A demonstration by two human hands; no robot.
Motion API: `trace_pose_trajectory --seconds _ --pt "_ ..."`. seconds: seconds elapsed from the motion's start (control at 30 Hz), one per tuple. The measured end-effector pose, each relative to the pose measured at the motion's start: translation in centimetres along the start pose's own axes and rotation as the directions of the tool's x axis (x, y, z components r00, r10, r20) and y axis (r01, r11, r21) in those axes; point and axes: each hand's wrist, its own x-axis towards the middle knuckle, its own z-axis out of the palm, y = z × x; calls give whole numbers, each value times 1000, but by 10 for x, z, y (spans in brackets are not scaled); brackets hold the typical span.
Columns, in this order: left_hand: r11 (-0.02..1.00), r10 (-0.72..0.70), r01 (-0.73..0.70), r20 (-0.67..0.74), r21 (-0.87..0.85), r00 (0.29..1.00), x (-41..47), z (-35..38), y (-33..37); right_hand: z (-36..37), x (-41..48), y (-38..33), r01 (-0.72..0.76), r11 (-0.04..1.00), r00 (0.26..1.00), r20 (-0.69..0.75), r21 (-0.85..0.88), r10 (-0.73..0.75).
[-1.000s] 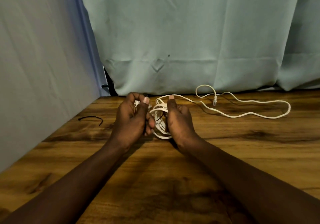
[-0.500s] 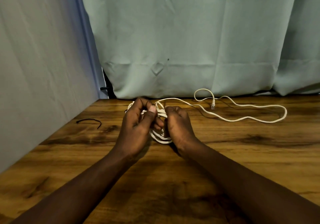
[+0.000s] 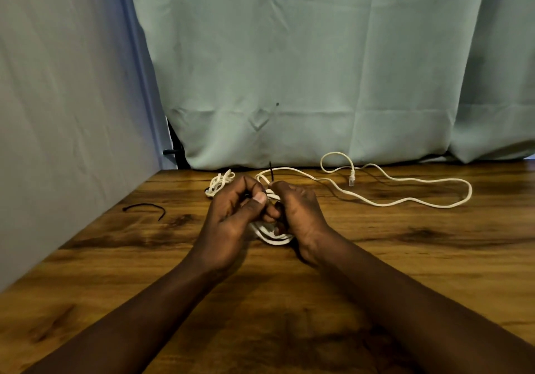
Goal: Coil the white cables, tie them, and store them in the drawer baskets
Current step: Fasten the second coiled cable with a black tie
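White cable coil, left hand and right hand curled round it, black tie poking up, wooden bench beneath

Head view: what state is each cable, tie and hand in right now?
Left hand: grips the coil.
Right hand: grips the coil too.
Coil: wound, held between both hands.
Black tie: end sticking up from the coil; fastening hidden.
Small bundle: coiled, lying on the table.
Loose cable: uncoiled, on the table.
Spare tie: lying unused on the table.
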Motion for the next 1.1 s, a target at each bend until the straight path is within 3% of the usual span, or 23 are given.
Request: trace_pose_trajectory --seconds 0.13,0.3,0.57,1.1 --pt "999 6 -3 -66 50 998 2 1 3 -3 -3 -2 56 998 998 0 25 -56" --pt "997 14 2 -210 75 978 11 -6 4 0 2 2 153 979 987 -24 -137 -158" --pt "994 25 10 -318 108 948 13 -9 3 0 8 9 225 931 969 -30 -288 -244" --pt "988 66 -2 -399 157 915 18 -14 4 2 7 7 278 836 945 -18 -472 -325"
